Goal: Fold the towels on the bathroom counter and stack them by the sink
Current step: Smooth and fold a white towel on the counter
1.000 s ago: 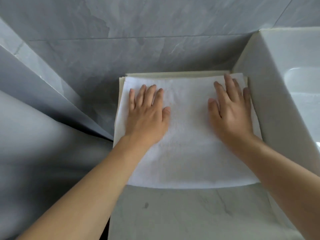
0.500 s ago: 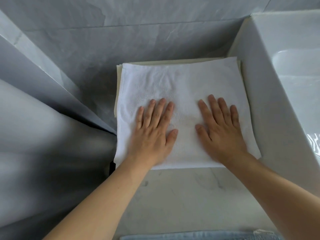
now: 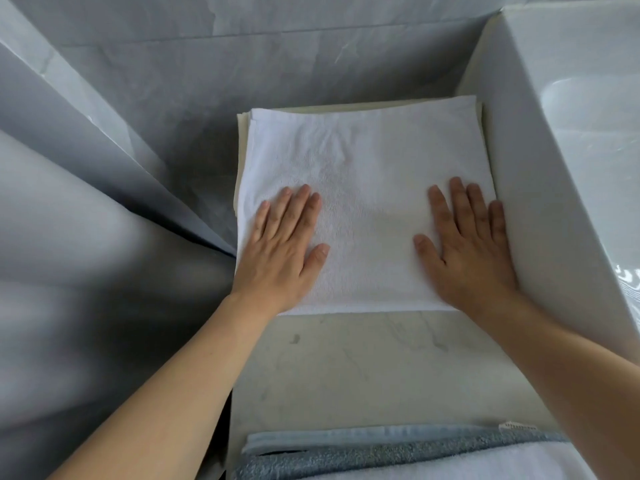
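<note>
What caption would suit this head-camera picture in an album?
Both hands, left hand and right hand, press flat on a folded white towel beside the sink.

— What did the bench [image 3: 363,368] look like?

— It was pale, marble-like stone with faint grey veins and a small dark smudge on its bare middle part.

— And what lay on it?

— At the back, a folded cream towel [image 3: 242,133] lay flat, its edges peeking out from under a folded white towel [image 3: 367,188]. At the near edge sat a pile of towels [image 3: 398,455], light blue, grey-blue and white. The white sink [image 3: 540,202] stood on it along the right, touching the back stack.
</note>
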`<move>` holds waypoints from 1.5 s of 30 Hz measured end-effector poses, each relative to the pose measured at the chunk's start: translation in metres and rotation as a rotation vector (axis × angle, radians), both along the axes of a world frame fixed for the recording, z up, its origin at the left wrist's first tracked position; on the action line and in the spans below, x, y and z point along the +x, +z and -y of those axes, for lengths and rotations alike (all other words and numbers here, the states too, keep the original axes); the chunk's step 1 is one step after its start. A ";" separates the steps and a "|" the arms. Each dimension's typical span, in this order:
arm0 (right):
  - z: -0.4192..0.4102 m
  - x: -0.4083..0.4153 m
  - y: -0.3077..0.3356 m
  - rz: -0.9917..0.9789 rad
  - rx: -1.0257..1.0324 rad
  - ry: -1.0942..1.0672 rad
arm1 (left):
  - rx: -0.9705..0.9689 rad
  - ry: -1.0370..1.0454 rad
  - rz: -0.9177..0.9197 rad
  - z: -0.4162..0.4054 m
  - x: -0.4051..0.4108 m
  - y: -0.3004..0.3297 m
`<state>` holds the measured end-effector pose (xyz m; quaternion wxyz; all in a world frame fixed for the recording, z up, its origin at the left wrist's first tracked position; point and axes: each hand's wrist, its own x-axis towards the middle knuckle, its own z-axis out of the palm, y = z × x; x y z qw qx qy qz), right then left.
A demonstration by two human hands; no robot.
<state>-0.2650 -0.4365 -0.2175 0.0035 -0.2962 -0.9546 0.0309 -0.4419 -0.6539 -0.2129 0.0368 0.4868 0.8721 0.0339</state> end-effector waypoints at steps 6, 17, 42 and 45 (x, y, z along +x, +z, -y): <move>0.001 0.000 0.000 -0.021 0.004 0.002 | -0.026 -0.041 0.019 0.017 -0.004 0.003; 0.016 0.010 0.018 -0.106 0.035 0.366 | -0.138 -0.267 0.129 0.033 0.027 0.022; -0.020 -0.037 0.125 0.421 0.323 0.137 | 0.228 0.456 0.001 -0.007 -0.032 0.098; -0.042 -0.063 0.138 0.383 0.458 0.120 | 0.528 0.567 0.161 -0.018 -0.049 0.100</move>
